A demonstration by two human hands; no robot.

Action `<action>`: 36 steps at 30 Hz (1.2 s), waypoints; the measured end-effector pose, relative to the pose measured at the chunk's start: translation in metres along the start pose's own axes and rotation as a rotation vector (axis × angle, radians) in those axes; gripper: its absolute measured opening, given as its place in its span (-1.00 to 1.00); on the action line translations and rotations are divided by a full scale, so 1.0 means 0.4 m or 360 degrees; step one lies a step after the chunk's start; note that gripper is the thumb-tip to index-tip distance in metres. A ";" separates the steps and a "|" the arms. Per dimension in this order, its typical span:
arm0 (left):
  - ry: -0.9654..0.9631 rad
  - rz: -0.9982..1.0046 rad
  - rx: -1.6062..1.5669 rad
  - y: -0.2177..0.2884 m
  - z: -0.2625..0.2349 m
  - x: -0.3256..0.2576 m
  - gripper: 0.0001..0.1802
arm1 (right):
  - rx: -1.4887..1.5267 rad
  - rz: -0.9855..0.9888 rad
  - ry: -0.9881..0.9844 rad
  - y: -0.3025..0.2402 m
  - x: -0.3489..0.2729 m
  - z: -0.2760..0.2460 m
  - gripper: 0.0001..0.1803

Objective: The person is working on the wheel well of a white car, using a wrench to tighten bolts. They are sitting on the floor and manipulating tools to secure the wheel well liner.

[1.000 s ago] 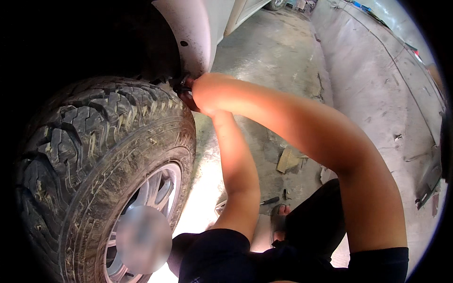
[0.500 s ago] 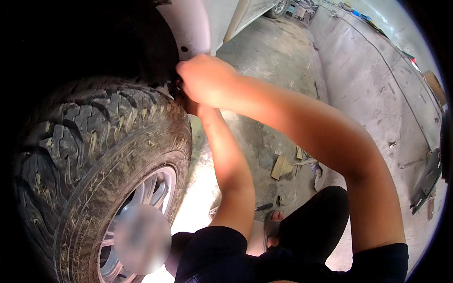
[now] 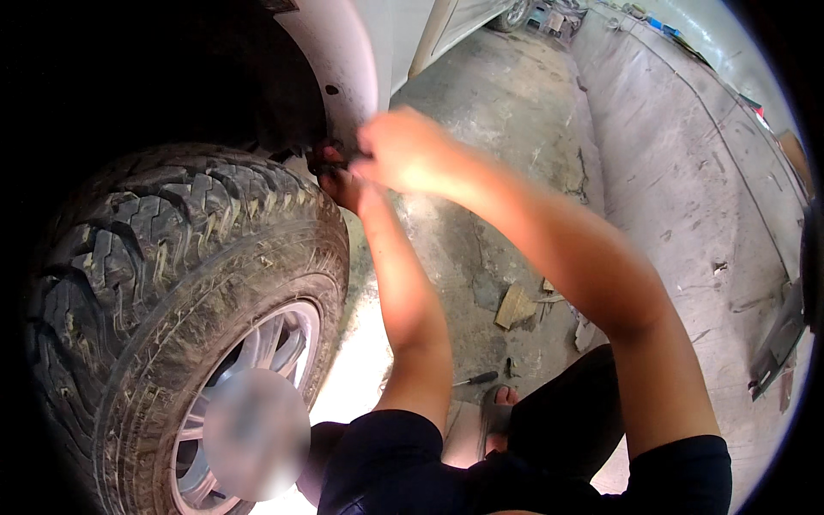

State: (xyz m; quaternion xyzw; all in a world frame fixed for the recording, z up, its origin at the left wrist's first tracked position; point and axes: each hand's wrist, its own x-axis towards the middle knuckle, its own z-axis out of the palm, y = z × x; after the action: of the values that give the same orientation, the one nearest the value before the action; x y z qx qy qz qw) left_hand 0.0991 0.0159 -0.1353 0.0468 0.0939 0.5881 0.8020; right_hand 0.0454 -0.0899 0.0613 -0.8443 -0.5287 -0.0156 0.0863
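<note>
My left hand [image 3: 342,182] is at the lower rear edge of the white wheel arch [image 3: 352,69], just past the top of a muddy tyre [image 3: 215,266]. Its fingers curl round something small and dark, mostly in shadow. My right hand [image 3: 402,153] is closed and blurred, just right of the left one. A dark bit shows at its fingertips, too unclear to name. Both arms reach forward, the right one crossing over the floor from the right. The inside of the wheel arch is too dark to read.
A silver spoked rim [image 3: 296,335] sits in the tyre. On the concrete floor lie a broken piece of wood [image 3: 515,307] and a dark-handled tool [image 3: 482,378]. A pale wall [image 3: 678,172] runs along the right, with a dark panel [image 3: 777,335] against it. Another wheel [image 3: 512,15] stands far off.
My right hand has pulled back to the right, away from the arch edge, uncovering more of my left hand. The left hand stays nearly in place.
</note>
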 end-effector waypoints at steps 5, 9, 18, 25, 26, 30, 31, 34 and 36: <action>0.0065 0.0020 0.0418 0.049 0.092 -0.094 -0.75 | -0.0073 0.0114 0.0211 -0.039 0.036 0.012 -0.73; 0.0027 0.0271 0.0399 0.020 0.055 -0.064 -0.73 | 0.0121 0.0225 0.0008 0.059 -0.052 0.051 -0.73; -0.0121 0.0342 0.0461 0.023 0.038 -0.075 -0.68 | 0.0100 0.0080 -0.0018 0.027 -0.052 0.076 -0.72; -0.0064 0.0090 0.1021 0.019 0.081 -0.095 -0.76 | -0.0191 0.0030 0.0285 -0.020 0.042 0.001 -0.74; -0.0091 0.0151 0.1051 0.014 0.062 -0.058 -0.76 | -0.0152 0.0027 0.0299 -0.032 0.050 -0.001 -0.73; -0.0116 0.0253 0.0965 -0.029 0.002 -0.006 -0.75 | -0.0067 0.0045 0.0449 -0.016 0.017 0.001 -0.72; -0.0165 0.0316 0.0940 -0.041 -0.019 -0.002 -0.74 | -0.0057 0.0032 0.0518 -0.009 0.006 0.005 -0.72; -0.0296 0.0319 0.0649 -0.032 -0.052 -0.021 -0.66 | 0.0041 0.0083 0.0542 0.030 -0.013 0.037 -0.71; -0.0108 -0.0128 -0.0381 0.014 0.033 -0.146 -0.63 | 0.0076 0.0126 0.0592 0.072 -0.040 0.068 -0.71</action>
State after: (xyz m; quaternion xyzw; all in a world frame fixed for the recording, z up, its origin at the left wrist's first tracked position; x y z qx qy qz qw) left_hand 0.0795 -0.0375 -0.1157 -0.0333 -0.0023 0.5606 0.8274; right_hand 0.0621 -0.1121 0.0289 -0.8447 -0.4701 -0.1555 0.2031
